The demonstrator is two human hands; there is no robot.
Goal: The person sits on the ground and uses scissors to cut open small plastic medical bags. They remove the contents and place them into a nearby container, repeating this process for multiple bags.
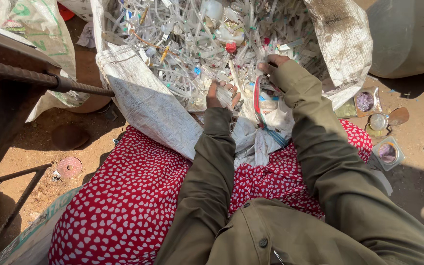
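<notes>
A large white woven sack (143, 98) lies open in front of me, filled with a tangle of clear plastic tubing and small plastic parts (192, 44). My left hand (219, 94) reaches into the near edge of the pile, fingers curled among the tubes. My right hand (270, 64) is farther in, mostly hidden by my olive sleeve, its fingers dug into the tubing. What either hand grips is hidden by the tangle. A red cloth with white hearts (133, 196) covers my lap under the sack's mouth.
A rusty ribbed steel bar (45, 78) juts in from the left. Another printed sack (40, 29) stands at the back left. Small shiny foil cups (386, 152) lie on the dirt at the right, beside a big grey container (408, 34).
</notes>
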